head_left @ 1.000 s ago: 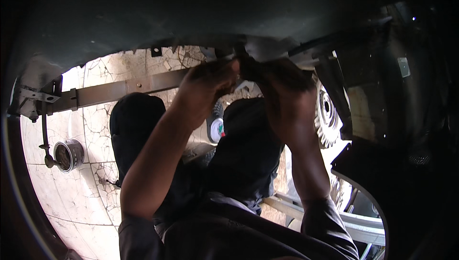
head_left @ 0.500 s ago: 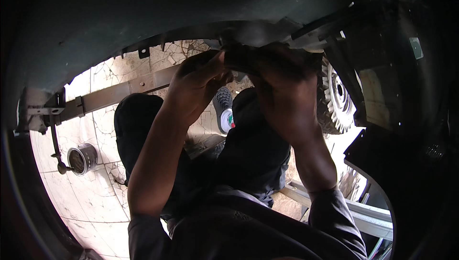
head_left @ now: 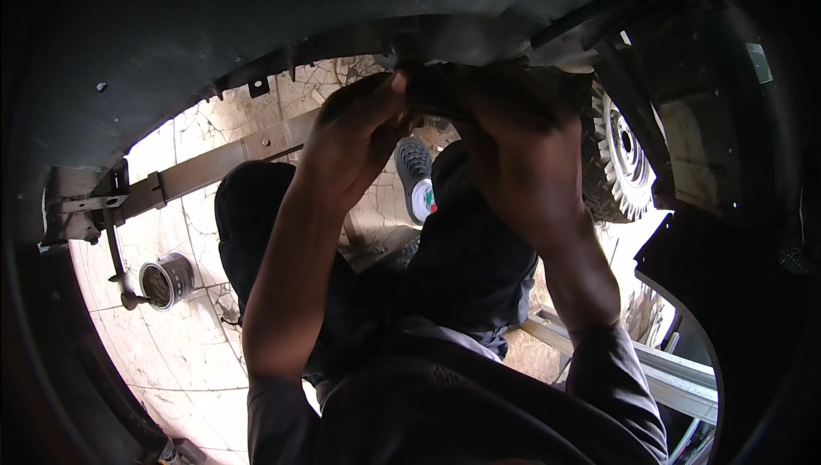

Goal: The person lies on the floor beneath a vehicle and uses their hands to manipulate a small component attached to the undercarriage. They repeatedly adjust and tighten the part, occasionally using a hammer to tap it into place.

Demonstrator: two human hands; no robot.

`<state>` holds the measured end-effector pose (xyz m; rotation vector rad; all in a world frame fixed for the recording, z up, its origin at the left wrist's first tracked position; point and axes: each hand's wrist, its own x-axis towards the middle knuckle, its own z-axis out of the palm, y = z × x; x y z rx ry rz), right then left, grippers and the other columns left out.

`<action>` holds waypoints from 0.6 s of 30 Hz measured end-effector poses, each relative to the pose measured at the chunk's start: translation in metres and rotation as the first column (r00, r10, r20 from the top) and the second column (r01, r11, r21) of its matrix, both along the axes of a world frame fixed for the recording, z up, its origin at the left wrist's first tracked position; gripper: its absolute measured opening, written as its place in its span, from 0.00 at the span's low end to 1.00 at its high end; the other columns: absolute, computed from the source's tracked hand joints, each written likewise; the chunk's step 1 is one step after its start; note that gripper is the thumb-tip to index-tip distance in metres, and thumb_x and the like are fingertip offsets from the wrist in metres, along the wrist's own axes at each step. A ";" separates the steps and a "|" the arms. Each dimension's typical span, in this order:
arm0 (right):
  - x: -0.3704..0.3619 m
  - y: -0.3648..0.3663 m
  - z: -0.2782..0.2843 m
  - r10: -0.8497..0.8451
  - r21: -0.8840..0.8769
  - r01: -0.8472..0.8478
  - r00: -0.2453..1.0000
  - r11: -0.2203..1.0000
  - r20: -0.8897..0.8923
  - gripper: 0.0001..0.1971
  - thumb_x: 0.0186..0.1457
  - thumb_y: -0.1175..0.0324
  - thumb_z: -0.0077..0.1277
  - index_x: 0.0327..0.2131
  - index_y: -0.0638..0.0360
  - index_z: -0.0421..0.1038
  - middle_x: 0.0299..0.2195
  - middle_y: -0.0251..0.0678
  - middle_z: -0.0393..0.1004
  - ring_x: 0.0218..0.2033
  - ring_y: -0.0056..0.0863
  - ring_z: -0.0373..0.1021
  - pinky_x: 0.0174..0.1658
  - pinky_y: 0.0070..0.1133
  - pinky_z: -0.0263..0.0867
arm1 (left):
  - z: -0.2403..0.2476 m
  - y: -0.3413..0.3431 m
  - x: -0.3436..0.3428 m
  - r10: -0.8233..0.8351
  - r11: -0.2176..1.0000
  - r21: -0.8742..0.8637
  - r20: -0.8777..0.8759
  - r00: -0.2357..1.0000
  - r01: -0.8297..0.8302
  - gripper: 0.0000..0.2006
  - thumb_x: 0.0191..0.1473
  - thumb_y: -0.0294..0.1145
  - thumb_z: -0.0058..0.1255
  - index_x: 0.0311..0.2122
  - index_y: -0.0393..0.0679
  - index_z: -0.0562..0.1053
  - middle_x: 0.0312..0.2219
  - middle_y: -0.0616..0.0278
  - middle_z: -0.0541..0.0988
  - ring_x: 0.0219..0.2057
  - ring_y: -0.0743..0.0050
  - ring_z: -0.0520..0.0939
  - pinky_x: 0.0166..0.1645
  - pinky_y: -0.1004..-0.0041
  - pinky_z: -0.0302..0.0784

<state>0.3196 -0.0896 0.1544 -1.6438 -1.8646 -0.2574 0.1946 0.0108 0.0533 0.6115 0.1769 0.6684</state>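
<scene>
Both arms reach up under a large dark curved metal panel. My left hand is closed, its thumb and fingers curled together at the left end of a dark part in deep shadow. Bent at the wrist, my right hand has its fingers curled at the right end of the same dark part. What the fingers hold is too dark to name. A short dark fitting sticks down from the panel's edge just above my left thumb.
A flat metal bar crosses on the left, with a hanging rod at its end. Below it an open can stands on the cracked tile floor. At right are a toothed wheel and pale metal rails.
The whole view has shifted slightly, so the floor, can and wheel appear further right. My hands stay together at the same dark part, with only small movement.
</scene>
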 end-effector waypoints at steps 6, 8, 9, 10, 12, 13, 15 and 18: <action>0.006 0.001 -0.004 0.029 -0.021 -0.027 0.997 0.999 0.067 0.13 0.45 0.80 0.58 0.38 0.59 0.79 0.31 0.44 0.77 0.31 0.42 0.75 0.34 0.30 0.71 | -0.008 -0.004 0.005 0.038 0.999 -0.021 0.034 0.999 -0.037 0.12 0.62 0.38 0.53 0.40 0.38 0.74 0.31 0.66 0.75 0.35 0.76 0.74 0.44 0.71 0.67; 0.002 0.000 -0.007 0.021 0.070 -0.024 0.999 0.997 0.046 0.13 0.46 0.81 0.57 0.37 0.59 0.79 0.30 0.42 0.77 0.30 0.40 0.76 0.33 0.29 0.71 | -0.004 0.000 0.007 0.043 0.999 -0.005 0.032 0.999 -0.042 0.14 0.63 0.39 0.52 0.42 0.36 0.74 0.32 0.65 0.76 0.36 0.75 0.74 0.44 0.71 0.68; 0.006 0.003 -0.003 0.043 0.036 -0.046 0.997 0.998 0.071 0.13 0.45 0.80 0.57 0.38 0.59 0.78 0.32 0.43 0.77 0.32 0.41 0.76 0.34 0.30 0.72 | 0.000 -0.001 0.007 0.034 0.999 -0.005 0.038 0.999 -0.034 0.14 0.63 0.39 0.51 0.43 0.36 0.74 0.32 0.64 0.76 0.36 0.74 0.75 0.45 0.70 0.68; 0.011 0.003 -0.002 0.055 -0.012 -0.054 0.995 0.998 0.082 0.14 0.44 0.80 0.57 0.39 0.60 0.78 0.34 0.43 0.77 0.34 0.42 0.76 0.36 0.31 0.73 | 0.001 -0.006 0.005 0.015 1.000 -0.020 0.031 0.999 -0.014 0.15 0.63 0.38 0.51 0.45 0.35 0.74 0.32 0.64 0.76 0.37 0.74 0.75 0.45 0.70 0.68; 0.012 0.006 0.001 0.055 -0.067 -0.048 0.993 0.997 0.100 0.15 0.44 0.81 0.56 0.39 0.60 0.78 0.35 0.44 0.77 0.36 0.43 0.76 0.37 0.32 0.74 | 0.006 -0.007 0.003 0.043 0.999 -0.024 0.017 0.999 -0.042 0.16 0.63 0.39 0.51 0.46 0.34 0.74 0.33 0.63 0.77 0.37 0.74 0.75 0.46 0.71 0.68; 0.010 0.005 0.001 0.054 -0.080 -0.046 0.994 0.996 0.096 0.16 0.44 0.81 0.56 0.40 0.60 0.78 0.36 0.45 0.77 0.36 0.43 0.76 0.37 0.32 0.74 | 0.009 -0.003 0.004 0.059 0.998 -0.015 0.019 0.998 -0.059 0.17 0.63 0.39 0.51 0.47 0.34 0.74 0.34 0.63 0.77 0.37 0.74 0.75 0.46 0.71 0.68; 0.005 -0.002 -0.001 0.051 -0.105 -0.042 0.995 0.994 0.087 0.17 0.44 0.81 0.56 0.41 0.60 0.78 0.37 0.45 0.77 0.37 0.43 0.76 0.39 0.32 0.74 | -0.003 -0.001 0.003 0.009 1.000 -0.013 0.055 0.998 -0.008 0.16 0.63 0.38 0.51 0.46 0.35 0.74 0.36 0.61 0.78 0.40 0.74 0.76 0.47 0.70 0.69; 0.014 0.011 -0.004 0.039 0.031 -0.042 0.994 0.999 0.106 0.15 0.45 0.81 0.58 0.39 0.57 0.79 0.32 0.41 0.77 0.31 0.38 0.76 0.34 0.28 0.71 | -0.004 -0.002 0.007 0.008 1.000 -0.011 0.083 0.997 -0.007 0.15 0.63 0.38 0.51 0.46 0.35 0.74 0.37 0.60 0.79 0.40 0.73 0.76 0.47 0.70 0.69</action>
